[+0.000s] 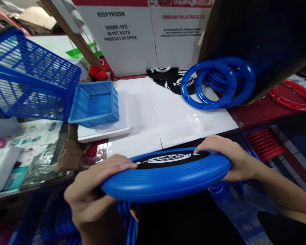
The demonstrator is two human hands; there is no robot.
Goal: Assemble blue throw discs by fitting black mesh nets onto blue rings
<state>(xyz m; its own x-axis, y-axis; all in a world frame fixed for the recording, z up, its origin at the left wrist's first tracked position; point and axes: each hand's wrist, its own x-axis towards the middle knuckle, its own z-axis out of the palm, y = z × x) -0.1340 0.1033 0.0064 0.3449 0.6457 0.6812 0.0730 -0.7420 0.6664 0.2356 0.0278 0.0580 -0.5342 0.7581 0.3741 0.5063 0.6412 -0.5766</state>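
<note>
A blue flying disc (165,180) with a black, white-printed centre is held up near my body, in front of the table's edge. My left hand (97,185) grips its left rim, thumb below and fingers on top. On the opposite rim, my right hand (229,156) is closed, with fingertips reaching the black centre. Several blue plastic rings (209,102) lie stacked and overlapping at the back right of the white cardboard sheet (142,112). Behind them, black printed pieces (165,81) lie against the carton. The disc's underside is hidden.
A blue bin (94,102) stands on a white box at left, beside a blue slatted basket (33,78). A printed carton (132,51) backs the table. A red ring (293,97) lies at right; red stacked rings (265,144) sit lower. A dark panel leans at upper right.
</note>
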